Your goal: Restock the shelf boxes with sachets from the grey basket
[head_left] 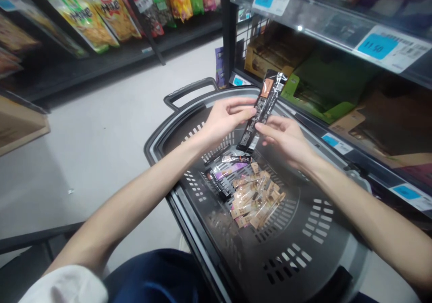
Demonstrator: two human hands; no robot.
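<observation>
Above a dark grey shopping basket (232,253), my left hand (229,114) and my right hand (285,136) hold long, narrow black snack packets (261,114) between thumb and fingers. They appear to be two packets side by side, with an orange patch near the top end. My left hand grips from the left around mid-length; my right thumb presses on the lower right part. Down in the basket lies a loose pile of small tan-and-clear snack packets (253,199). Beside them are a black packet (218,183) and a purple one (232,169).
Shelving with price tags (384,46) and open display cartons (313,96) borders the basket's right side. Across the pale floor, a dark shelf holds bagged snacks (84,21). A cardboard box (22,123) stands at the left edge. The basket's handle (191,91) sticks out at the far end.
</observation>
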